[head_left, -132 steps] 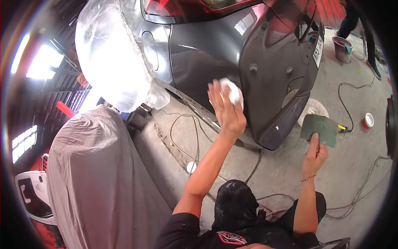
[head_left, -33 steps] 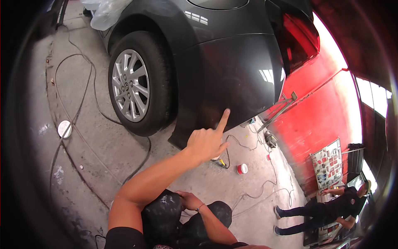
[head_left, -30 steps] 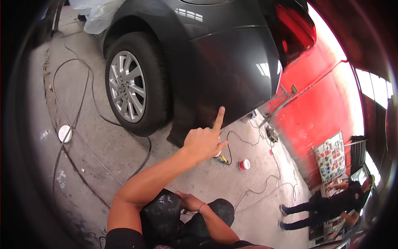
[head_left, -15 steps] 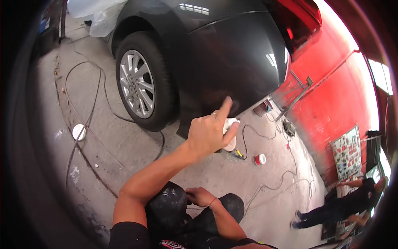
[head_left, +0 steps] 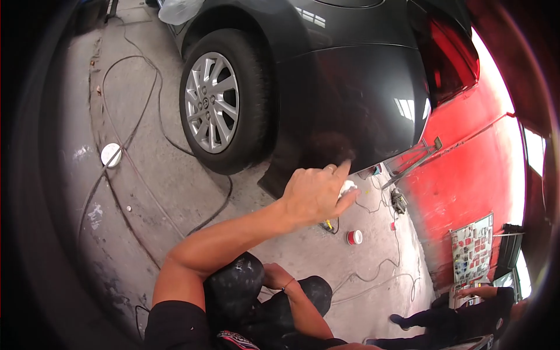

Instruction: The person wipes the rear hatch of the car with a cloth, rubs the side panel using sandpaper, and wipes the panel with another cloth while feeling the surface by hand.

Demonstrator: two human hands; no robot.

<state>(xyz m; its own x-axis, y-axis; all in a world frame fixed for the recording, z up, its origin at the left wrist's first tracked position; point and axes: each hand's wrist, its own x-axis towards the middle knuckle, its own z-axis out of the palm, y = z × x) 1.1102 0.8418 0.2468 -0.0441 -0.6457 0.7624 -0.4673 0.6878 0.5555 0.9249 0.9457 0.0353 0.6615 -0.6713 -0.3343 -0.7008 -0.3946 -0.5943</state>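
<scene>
My left hand (head_left: 315,195) reaches toward the lower corner of a dark grey car bumper (head_left: 356,99). It grips a crumpled white cloth (head_left: 348,188), mostly hidden by the thumb and fingers. The index finger is extended at the bumper surface, near a dull hazy patch; whether it touches cannot be told. Low between my knees, my right hand (head_left: 279,276) rests against the left knee, a thin band at its wrist. Its fingers are largely hidden. Beside the bumper stands the car's rear wheel (head_left: 213,102) with silver spokes.
A white round container (head_left: 111,155) and hoses lie on the concrete floor at left. Partly behind my left hand is a dark tool with yellow (head_left: 329,224). Farther right are a red-and-white tub (head_left: 354,237), cables, a metal stand (head_left: 414,160) and a person (head_left: 466,318).
The view has shifted, so the car sits lower and farther right. My left hand keeps the white cloth and stays by the bumper's lower edge. The person at right has changed stance.
</scene>
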